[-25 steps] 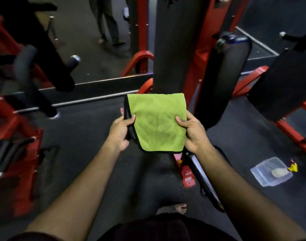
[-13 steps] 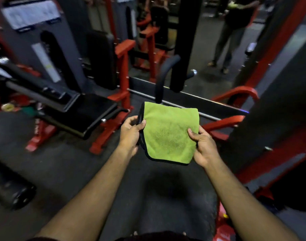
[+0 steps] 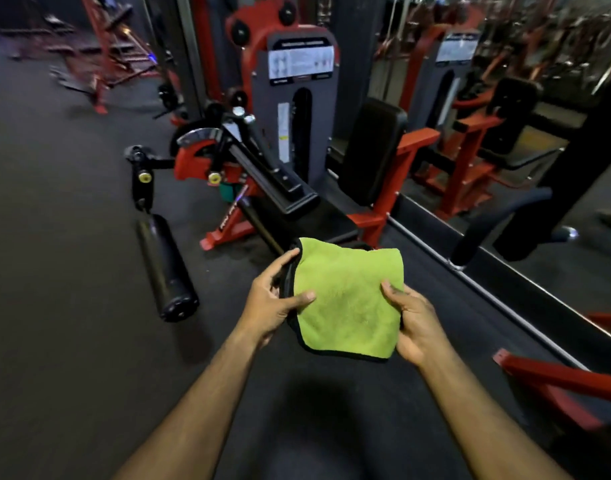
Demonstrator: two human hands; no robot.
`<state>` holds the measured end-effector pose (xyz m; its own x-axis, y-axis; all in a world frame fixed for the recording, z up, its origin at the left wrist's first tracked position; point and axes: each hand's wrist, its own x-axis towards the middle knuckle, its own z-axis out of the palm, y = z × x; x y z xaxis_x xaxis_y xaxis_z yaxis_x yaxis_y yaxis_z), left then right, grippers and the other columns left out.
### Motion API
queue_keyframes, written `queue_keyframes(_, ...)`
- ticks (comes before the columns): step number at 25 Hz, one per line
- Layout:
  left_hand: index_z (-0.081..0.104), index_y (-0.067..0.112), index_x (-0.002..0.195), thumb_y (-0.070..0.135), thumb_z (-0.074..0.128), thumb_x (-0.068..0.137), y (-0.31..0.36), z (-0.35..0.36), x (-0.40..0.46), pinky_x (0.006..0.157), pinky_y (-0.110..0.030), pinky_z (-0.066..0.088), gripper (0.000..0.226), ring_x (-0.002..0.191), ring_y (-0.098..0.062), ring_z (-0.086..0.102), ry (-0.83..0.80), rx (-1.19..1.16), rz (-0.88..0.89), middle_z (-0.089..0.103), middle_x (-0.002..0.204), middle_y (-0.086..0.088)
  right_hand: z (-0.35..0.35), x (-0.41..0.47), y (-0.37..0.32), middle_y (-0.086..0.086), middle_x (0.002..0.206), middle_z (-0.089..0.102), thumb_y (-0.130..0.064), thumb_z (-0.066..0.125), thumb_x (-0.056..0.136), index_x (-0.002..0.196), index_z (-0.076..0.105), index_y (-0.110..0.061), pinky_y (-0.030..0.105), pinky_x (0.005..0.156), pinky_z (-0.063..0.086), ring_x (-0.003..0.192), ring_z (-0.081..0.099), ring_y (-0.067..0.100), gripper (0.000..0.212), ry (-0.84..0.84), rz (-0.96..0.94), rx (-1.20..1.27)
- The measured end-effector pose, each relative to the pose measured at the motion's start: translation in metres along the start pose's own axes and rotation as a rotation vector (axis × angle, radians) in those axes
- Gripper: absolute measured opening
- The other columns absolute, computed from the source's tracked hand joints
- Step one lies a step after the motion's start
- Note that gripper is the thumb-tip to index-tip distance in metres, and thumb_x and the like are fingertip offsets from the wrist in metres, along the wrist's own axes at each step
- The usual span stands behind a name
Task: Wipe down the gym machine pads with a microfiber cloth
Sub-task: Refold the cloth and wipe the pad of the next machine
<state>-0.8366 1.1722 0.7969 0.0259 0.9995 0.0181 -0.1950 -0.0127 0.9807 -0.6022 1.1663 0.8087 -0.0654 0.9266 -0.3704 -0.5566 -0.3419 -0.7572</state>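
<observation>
Both hands gripping folded green cloth [image 3: 349,303], left hand [image 3: 273,303], right hand [image 3: 413,323]

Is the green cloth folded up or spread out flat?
Folded. The green cloth shows stacked black-trimmed layers at its left edge, pinched by the left hand and right hand.

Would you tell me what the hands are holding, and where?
A green cloth: left hand pinches its left edge, right hand its right edge.
</observation>
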Motion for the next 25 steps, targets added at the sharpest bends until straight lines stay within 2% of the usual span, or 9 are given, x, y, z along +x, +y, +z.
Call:
queue_keyframes(5, 0.066, 0.018, 0.122, -0.019, 0.066, 0.078, 0.020, -0.063, 0.040, 0.089, -0.021, 0.053, 0.057, 0.111, -0.006, 0.064, 0.025, 0.028, 0.031, 0.072, 0.116, 0.012, 0.063, 0.040, 0.029, 0.026, 0.127, 0.064, 0.000, 0.065, 0.081, 0.130, 0.058, 0.004, 0.057, 0.090, 0.055, 0.116, 0.063, 0.042, 0.050, -0.043, 0.092, 0.004)
queue_keyframes(12, 0.067, 0.007, 0.114, -0.003, 0.061, 0.092, 0.036, -0.121, 0.128, 0.070, -0.020, 0.056, 0.025, 0.082, -0.005, 0.070, 0.141, -0.042, 0.018, 0.077, 0.089, 0.010, 0.131, 0.093, 0.054, 0.020, 0.120, 0.070, -0.001, 0.061, 0.089, 0.124, 0.064, -0.003, 0.051, 0.085, 0.059, 0.108, 0.069, 0.034, 0.035, 0.104, -0.038, 0.069)
queue_keyframes(15, 0.074, 0.016, 0.106, 0.007, 0.067, 0.090, 0.025, -0.113, 0.166, 0.088, -0.032, 0.056, 0.020, 0.098, -0.014, 0.068, 0.088, 0.099, 0.012, 0.075, 0.102, 0.002, 0.129, 0.113, 0.047, 0.018, 0.117, 0.072, 0.002, 0.060, 0.091, 0.122, 0.065, -0.006, 0.051, 0.081, 0.060, 0.103, 0.071, 0.034, 0.032, 0.179, -0.092, 0.143)
queue_keyframes(17, 0.071, 0.027, 0.116, 0.023, 0.080, 0.080, 0.018, -0.103, 0.187, 0.106, -0.025, 0.044, 0.038, 0.121, -0.009, 0.057, -0.040, 0.288, 0.075, 0.062, 0.129, 0.004, 0.128, 0.130, 0.029, 0.017, 0.117, 0.072, 0.002, 0.059, 0.092, 0.122, 0.065, -0.007, 0.050, 0.081, 0.060, 0.104, 0.071, 0.033, 0.032, 0.190, -0.130, 0.110)
queue_keyframes(19, 0.054, 0.040, 0.136, 0.044, 0.092, 0.055, 0.007, -0.087, 0.210, 0.115, -0.011, 0.018, 0.090, 0.142, -0.001, 0.023, -0.272, 0.588, 0.198, 0.022, 0.155, 0.005, 0.124, 0.154, 0.002, 0.017, 0.115, 0.072, 0.002, 0.058, 0.092, 0.121, 0.065, -0.007, 0.046, 0.080, 0.061, 0.104, 0.071, 0.032, 0.031, 0.194, -0.198, 0.000)
queue_keyframes(20, 0.043, 0.045, 0.143, 0.053, 0.093, 0.045, 0.001, -0.076, 0.224, 0.118, -0.015, 0.009, 0.111, 0.145, -0.002, 0.006, -0.347, 0.715, 0.265, 0.003, 0.160, 0.004, 0.121, 0.168, -0.017, 0.017, 0.114, 0.073, 0.003, 0.059, 0.092, 0.121, 0.065, -0.006, 0.045, 0.080, 0.060, 0.104, 0.071, 0.032, 0.031, 0.181, -0.238, -0.055)
queue_keyframes(22, 0.025, 0.048, 0.150, 0.065, 0.090, 0.037, -0.010, -0.048, 0.256, 0.121, -0.042, 0.005, 0.131, 0.149, -0.015, -0.017, -0.326, 0.891, 0.385, -0.022, 0.162, 0.001, 0.115, 0.200, -0.061, 0.018, 0.110, 0.074, 0.005, 0.061, 0.090, 0.120, 0.065, -0.003, 0.042, 0.080, 0.060, 0.101, 0.072, 0.032, 0.031, 0.133, -0.307, -0.166)
queue_keyframes(24, 0.028, 0.038, 0.152, 0.066, 0.088, 0.039, -0.015, -0.020, 0.295, 0.116, -0.060, 0.002, 0.131, 0.150, -0.024, -0.022, -0.203, 1.029, 0.448, -0.023, 0.163, -0.003, 0.112, 0.237, -0.107, 0.018, 0.107, 0.075, 0.006, 0.063, 0.088, 0.119, 0.065, -0.001, 0.039, 0.078, 0.060, 0.096, 0.073, 0.030, 0.032, 0.086, -0.331, -0.317)
queue_keyframes(25, 0.038, 0.027, 0.147, 0.064, 0.088, 0.041, -0.016, -0.006, 0.315, 0.114, -0.061, 0.000, 0.122, 0.151, -0.025, -0.016, -0.172, 1.054, 0.474, -0.013, 0.165, -0.005, 0.112, 0.256, -0.127, 0.018, 0.106, 0.075, 0.006, 0.066, 0.087, 0.119, 0.064, 0.001, 0.038, 0.078, 0.060, 0.095, 0.074, 0.030, 0.033, 0.069, -0.329, -0.401)
